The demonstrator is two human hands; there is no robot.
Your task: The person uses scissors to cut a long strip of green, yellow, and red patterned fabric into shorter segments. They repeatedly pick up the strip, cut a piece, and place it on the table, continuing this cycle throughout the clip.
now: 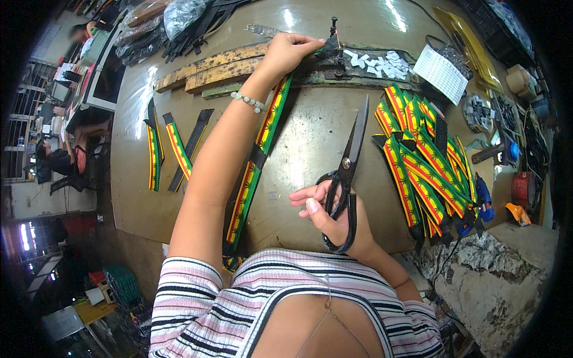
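Right hand [331, 212] is closed through the handles of black scissors [346, 173], blades shut, pointing toward the table's far edge. A striped strap [258, 152] runs from the near edge to the far edge of the table [310, 128]. Left hand [286, 52] pinches the strap's far end at a metal fixture [335, 45]. A strap pile [427, 164] lies by the right edge.

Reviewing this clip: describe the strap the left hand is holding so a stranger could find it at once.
Start at the brown worktable and find the left hand stretched to its far side. From the fingers, the long strap runs back down the table's middle toward the person. Unlike the short cut pieces on the left and the pile of strips on the right, it is one long length of red, yellow and green bands with black sections.
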